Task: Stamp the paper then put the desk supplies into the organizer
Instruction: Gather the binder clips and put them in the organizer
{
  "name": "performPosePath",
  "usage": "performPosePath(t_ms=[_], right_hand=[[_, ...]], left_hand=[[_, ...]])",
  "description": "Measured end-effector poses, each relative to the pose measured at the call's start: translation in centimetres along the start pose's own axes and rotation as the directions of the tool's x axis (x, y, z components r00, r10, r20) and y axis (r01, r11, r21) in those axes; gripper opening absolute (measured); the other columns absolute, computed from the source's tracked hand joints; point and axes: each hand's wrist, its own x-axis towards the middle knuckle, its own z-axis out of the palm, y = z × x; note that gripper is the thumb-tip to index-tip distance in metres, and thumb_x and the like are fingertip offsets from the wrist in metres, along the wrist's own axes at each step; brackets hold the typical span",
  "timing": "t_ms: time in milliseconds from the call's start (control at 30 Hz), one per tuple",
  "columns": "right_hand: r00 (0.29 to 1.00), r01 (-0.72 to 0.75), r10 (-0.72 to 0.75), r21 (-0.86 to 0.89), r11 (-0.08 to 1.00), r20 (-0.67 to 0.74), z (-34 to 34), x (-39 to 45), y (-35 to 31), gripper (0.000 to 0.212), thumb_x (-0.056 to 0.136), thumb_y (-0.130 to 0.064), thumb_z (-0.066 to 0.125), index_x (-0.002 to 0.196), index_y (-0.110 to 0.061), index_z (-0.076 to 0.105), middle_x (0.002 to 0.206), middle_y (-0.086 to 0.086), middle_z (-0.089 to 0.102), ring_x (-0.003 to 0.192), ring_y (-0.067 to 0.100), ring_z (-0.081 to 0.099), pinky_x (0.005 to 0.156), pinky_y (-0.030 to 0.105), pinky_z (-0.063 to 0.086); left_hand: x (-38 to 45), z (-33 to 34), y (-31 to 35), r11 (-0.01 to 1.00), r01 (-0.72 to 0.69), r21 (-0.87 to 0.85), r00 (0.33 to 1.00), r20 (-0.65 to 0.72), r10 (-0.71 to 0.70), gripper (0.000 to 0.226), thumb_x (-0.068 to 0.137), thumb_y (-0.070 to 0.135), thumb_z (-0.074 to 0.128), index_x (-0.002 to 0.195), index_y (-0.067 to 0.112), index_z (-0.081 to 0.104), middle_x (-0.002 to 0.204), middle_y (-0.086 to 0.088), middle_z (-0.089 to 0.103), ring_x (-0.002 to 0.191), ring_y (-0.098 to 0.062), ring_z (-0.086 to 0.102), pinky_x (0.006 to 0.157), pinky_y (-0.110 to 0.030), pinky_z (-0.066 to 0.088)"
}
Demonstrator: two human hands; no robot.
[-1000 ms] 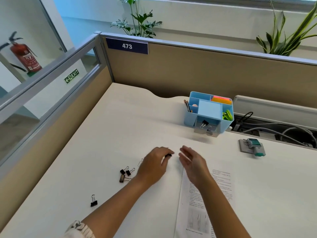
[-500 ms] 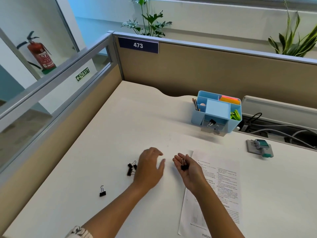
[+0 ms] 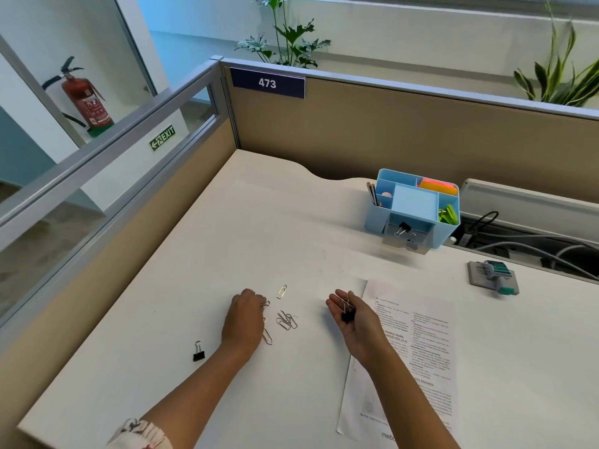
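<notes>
A: Starting at the left of the white surface, what lies there?

B: A small black binder clip with silver wire handles, alone, just left of the left forearm.

A: And the left hand?

B: Palm down on the surface, fingers curled under. A bit of silver wire shows at its fingertips, but I cannot tell whether it is grasping anything there.

A: What is beside it?

B: Silver wire paper clips. One single paper clip lies farther up, a small heap of paper clips is just right of the hand, and another lone clip sits near the wrist.

A: The right hand?

B: Raised, palm up and cupped, fingers relaxed. A black binder clip with its wire handles up rests in the palm; the fingers are not closed round it.

A: Where is the paper?

B: The printed white sheet of paper lies flat under and to the right of the right forearm.

A: And farther back?

B: The light blue plastic desk organizer stands near the partition, with another black clip in its front compartment and orange notes at its rear. To its right, well apart from the hands, a grey and teal stamp rests on the surface.
</notes>
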Motion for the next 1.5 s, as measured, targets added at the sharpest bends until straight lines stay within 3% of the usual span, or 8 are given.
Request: performPosePath(t_ms=[100, 367, 500, 767, 1100, 1267, 1367, 1500], right_hand=[[1.0, -0.001, 0.001, -0.007, 1.0, 0.0, -0.1, 0.0, 0.0, 0.022, 0.101, -0.012, 0.048, 0.102, 0.006, 0.061, 0.095, 0.018, 0.065, 0.089, 0.027, 0.065, 0.074, 0.027, 0.058], [1.0, -0.005, 0.005, -0.012, 1.0, -0.001, -0.7, 0.0, 0.2, 0.019, 0.1, -0.01, 0.05, 0.101, 0.006, 0.061, 0.093, 0.018, 0.065, 0.086, 0.026, 0.064, 0.073, 0.026, 0.059], [1.0, -0.013, 0.013, -0.018, 1.0, -0.002, -0.9, 0.1, 0.7, 0.017, 0.098, -0.007, 0.051, 0.1, 0.006, 0.061, 0.093, 0.019, 0.065, 0.085, 0.026, 0.064, 0.073, 0.025, 0.059], [0.999, -0.032, 0.031, -0.047, 0.998, -0.006, -1.1, 0.1, 1.6, 0.017, 0.092, -0.001, 0.058, 0.105, 0.009, 0.064, 0.093, 0.02, 0.066, 0.083, 0.025, 0.065, 0.074, 0.026, 0.06], [0.999, -0.029, 0.028, -0.043, 0.999, -0.02, -1.3, 0.3, 1.4, 0.017, 0.091, -0.001, 0.06, 0.104, 0.008, 0.064, 0.094, 0.019, 0.066, 0.082, 0.024, 0.066, 0.069, 0.023, 0.06], [1.0, -0.022, 0.021, -0.058, 0.998, -0.019, -1.3, 0.3, 1.5, 0.015, 0.091, -0.001, 0.061, 0.102, 0.008, 0.065, 0.094, 0.019, 0.066, 0.083, 0.024, 0.066, 0.068, 0.023, 0.06], [1.0, -0.023, 0.022, -0.085, 0.996, -0.014, -1.2, 0.4, 1.8, 0.017, 0.09, -0.002, 0.062, 0.103, 0.008, 0.065, 0.095, 0.019, 0.066, 0.083, 0.023, 0.064, 0.073, 0.024, 0.059], [0.996, -0.032, 0.041, -0.105, 0.994, 0.085, -0.9, -0.1, 1.9, 0.018, 0.094, -0.004, 0.056, 0.101, 0.007, 0.067, 0.096, 0.016, 0.069, 0.08, 0.019, 0.065, 0.073, 0.023, 0.058]], left_hand=[[0.4, -0.2, -0.1, 1.0, 0.012, -0.012, 1.0, 0.007, -0.012, 0.025, 0.088, -0.003, 0.052, 0.098, 0.01, 0.071, 0.101, -0.006, 0.062, 0.084, -0.022, 0.062, 0.075, -0.038, 0.055], [1.5, -1.0, 0.8, 1.0, -0.005, 0.025, 0.998, 0.064, 0.004, 0.014, 0.082, 0.004, 0.062, 0.087, 0.011, 0.073, 0.096, -0.005, 0.058, 0.09, -0.022, 0.059, 0.077, -0.028, 0.049], [1.9, -1.5, 1.1, 1.0, 0.014, 0.021, 0.997, 0.081, -0.015, 0.008, 0.076, 0.009, 0.066, 0.076, 0.015, 0.071, 0.087, 0.002, 0.051, 0.085, -0.018, 0.057, 0.068, -0.023, 0.042], [2.5, -1.9, 2.0, 0.997, 0.07, -0.019, 0.986, 0.154, -0.066, 0.007, 0.069, 0.007, 0.067, 0.07, 0.013, 0.069, 0.074, 0.004, 0.057, 0.069, -0.014, 0.057, 0.053, -0.018, 0.037], [3.0, -1.9, 2.8, 0.988, 0.132, -0.082, 0.976, 0.184, -0.115, 0.01, 0.07, 0.003, 0.072, 0.075, 0.012, 0.075, 0.081, 0.0, 0.069, 0.076, -0.015, 0.064, 0.067, -0.02, 0.045], [2.1, -2.1, 5.6, 0.981, 0.093, -0.172, 0.98, 0.192, -0.06, 0.013, 0.068, 0.005, 0.075, 0.075, 0.016, 0.076, 0.079, 0.008, 0.067, 0.073, -0.008, 0.063, 0.068, -0.019, 0.049], [1.5, -2.0, 8.1, 0.975, 0.029, -0.22, 0.979, 0.202, 0.017, 0.015, 0.067, 0.006, 0.072, 0.074, 0.019, 0.075, 0.081, 0.009, 0.069, 0.069, -0.003, 0.062, 0.06, -0.01, 0.044], [0.3, -1.3, 11.0, 0.955, -0.02, -0.297, 0.97, 0.225, 0.09, 0.012, 0.07, 0.009, 0.073, 0.076, 0.019, 0.077, 0.076, 0.009, 0.07, 0.068, -0.001, 0.064, 0.058, -0.007, 0.046]])
